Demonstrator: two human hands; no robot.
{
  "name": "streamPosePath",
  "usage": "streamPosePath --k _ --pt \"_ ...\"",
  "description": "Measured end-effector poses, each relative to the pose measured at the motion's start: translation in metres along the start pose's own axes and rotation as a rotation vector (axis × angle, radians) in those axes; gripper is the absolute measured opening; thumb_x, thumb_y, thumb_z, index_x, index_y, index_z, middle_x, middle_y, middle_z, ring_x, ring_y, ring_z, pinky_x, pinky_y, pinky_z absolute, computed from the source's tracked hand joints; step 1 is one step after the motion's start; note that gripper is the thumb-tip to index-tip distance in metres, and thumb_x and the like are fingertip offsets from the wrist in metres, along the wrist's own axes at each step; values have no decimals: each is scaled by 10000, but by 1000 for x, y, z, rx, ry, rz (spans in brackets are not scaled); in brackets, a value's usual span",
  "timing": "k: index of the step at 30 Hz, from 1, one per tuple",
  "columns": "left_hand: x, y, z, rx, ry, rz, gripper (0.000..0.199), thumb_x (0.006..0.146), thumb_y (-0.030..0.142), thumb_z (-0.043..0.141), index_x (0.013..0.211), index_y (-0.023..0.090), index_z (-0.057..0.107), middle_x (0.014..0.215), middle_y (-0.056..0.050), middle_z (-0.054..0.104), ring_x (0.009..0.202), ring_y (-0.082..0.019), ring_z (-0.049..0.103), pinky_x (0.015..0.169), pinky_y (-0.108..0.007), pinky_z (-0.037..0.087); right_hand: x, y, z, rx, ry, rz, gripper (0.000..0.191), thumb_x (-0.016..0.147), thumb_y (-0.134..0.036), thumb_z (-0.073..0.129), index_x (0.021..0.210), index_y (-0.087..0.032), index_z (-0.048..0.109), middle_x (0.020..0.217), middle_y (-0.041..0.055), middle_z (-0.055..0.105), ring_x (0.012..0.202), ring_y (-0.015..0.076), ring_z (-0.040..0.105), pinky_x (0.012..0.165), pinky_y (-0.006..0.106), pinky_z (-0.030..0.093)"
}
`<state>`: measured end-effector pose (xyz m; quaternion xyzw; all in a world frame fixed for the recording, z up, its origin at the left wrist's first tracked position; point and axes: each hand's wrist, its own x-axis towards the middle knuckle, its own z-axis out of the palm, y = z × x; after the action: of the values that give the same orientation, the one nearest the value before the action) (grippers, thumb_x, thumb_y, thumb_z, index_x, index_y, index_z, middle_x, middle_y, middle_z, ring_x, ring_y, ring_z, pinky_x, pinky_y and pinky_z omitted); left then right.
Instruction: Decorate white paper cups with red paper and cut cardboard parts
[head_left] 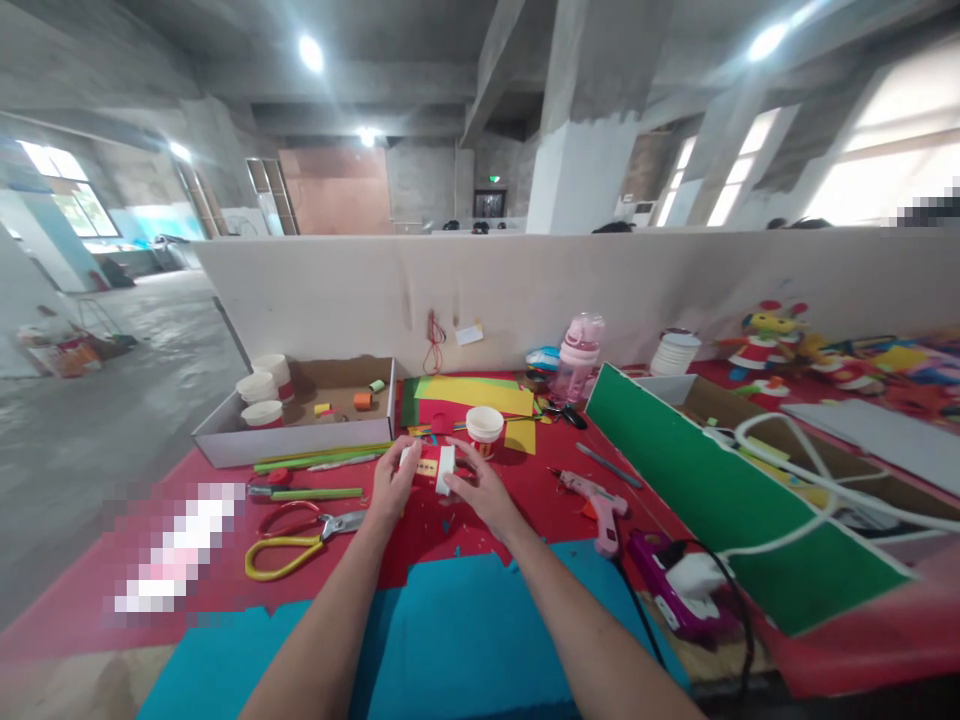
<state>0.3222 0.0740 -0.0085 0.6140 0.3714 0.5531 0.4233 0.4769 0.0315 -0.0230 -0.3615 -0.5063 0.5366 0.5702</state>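
Between my two hands lies a small white paper cup point(447, 470) on its side, with a red and yellow band bearing dark marks. My left hand point(393, 482) has its fingers and thumb closed on the cup's left end. At the right end, by the white rim, my right hand point(484, 490) holds it with curved fingers. Just behind stands another white cup point(484, 428), upright, with red on its lower part. Small blue scraps lie on the red cloth point(427, 550) below the held cup.
Yellow-handled scissors point(289, 555) lie at left, near green strips. An open box point(296, 445) holds cups. To the right are a pink glue gun point(600, 500), a purple power strip point(679, 600) and a green board point(720, 500). Blue sheets point(465, 630) cover the front.
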Motion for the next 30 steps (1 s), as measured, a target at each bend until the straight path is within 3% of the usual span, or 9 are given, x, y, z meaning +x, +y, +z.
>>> streamPosePath --k 13,30 --pt "3 -10 -4 2 28 3 354 811 509 533 777 165 611 592 33 517 528 -97 436 503 -199 330 1 5 -3 70 -59 18 663 720 -337 691 1339 -273 463 1204 63 593 1023 249 599 720 384 584" --pt "3 1 -10 79 -28 49 321 811 461 519 743 161 609 608 14 523 553 -108 440 515 -206 334 -1 2 -5 78 -133 15 681 700 -317 710 1339 -274 477 1237 65 595 988 234 615 714 382 584"
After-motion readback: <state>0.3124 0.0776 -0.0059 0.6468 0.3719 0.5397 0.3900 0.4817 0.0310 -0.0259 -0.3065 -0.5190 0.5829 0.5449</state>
